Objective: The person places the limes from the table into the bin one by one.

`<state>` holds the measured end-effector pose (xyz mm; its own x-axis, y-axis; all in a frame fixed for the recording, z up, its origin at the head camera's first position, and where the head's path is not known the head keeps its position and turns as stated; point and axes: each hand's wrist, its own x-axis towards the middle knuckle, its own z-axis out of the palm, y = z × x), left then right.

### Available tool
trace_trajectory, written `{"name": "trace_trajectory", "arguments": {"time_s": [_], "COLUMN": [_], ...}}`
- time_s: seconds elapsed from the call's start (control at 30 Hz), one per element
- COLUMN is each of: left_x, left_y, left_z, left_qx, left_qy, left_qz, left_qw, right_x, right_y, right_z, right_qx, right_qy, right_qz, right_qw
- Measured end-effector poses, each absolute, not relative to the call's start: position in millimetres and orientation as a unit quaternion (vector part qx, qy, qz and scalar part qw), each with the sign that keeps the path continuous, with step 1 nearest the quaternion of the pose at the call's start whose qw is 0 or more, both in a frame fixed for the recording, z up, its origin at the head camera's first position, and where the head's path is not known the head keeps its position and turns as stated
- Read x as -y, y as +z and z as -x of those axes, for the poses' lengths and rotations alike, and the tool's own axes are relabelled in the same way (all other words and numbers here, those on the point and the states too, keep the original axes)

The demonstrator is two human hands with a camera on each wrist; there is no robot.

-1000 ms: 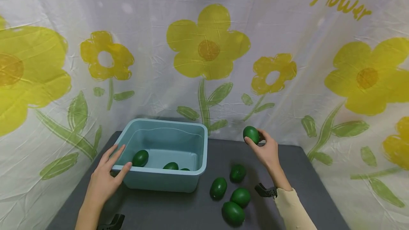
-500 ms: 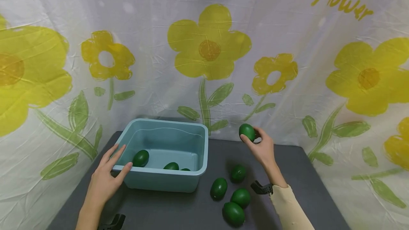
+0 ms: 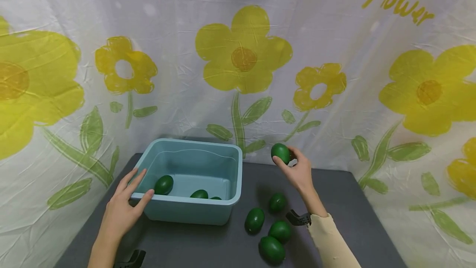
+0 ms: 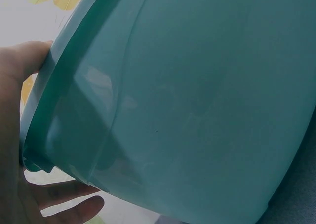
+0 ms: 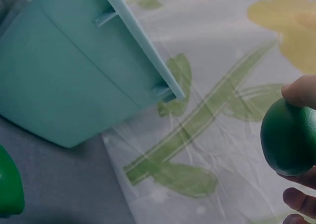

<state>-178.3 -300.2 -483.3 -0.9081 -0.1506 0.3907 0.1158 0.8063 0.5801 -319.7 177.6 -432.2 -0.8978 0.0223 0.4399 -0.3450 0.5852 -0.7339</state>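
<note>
My right hand (image 3: pixel 298 173) holds a dark green, glossy oval fruit (image 3: pixel 280 153) between thumb and fingers, raised above the table right of the box. The right wrist view shows this fruit (image 5: pixel 289 137) at its right edge, partly cut off. With fingers spread, my left hand (image 3: pixel 120 208) rests against the near left corner of the light blue plastic box (image 3: pixel 186 211). In the left wrist view its thumb touches the box rim (image 4: pixel 45 81). Inside the box lie a green fruit (image 3: pixel 164 185) at the left and another (image 3: pixel 199 194), partly hidden by the front wall, beside a sliver of one more.
Several green fruits, including one fruit (image 3: pixel 254 220), lie on the dark grey table (image 3: pixel 193 245) right of the box. Two of them touch at the front. A white curtain (image 3: pixel 171 106) with yellow flowers hangs behind and at both sides.
My right hand has moved left toward the box, carrying the green fruit, and has risen slightly. The left hand and the box have stayed in place.
</note>
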Motion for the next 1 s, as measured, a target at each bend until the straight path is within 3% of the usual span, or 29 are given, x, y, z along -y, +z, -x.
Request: {"name": "trace_trajectory", "arguments": {"time_s": [1.0], "left_x": [299.5], "left_y": [-484.1], "left_z": [178.1], "left_qx": [0.925], "left_qy": [-0.314], "left_qz": [-0.004], "left_qw": [0.214], "right_x": [-147.0], "right_y": [-428.0], "right_z": [325.1], "right_qx": [0.862], "right_qy": [0.451], "right_qz": [-0.124], "right_qw": [0.197]}}
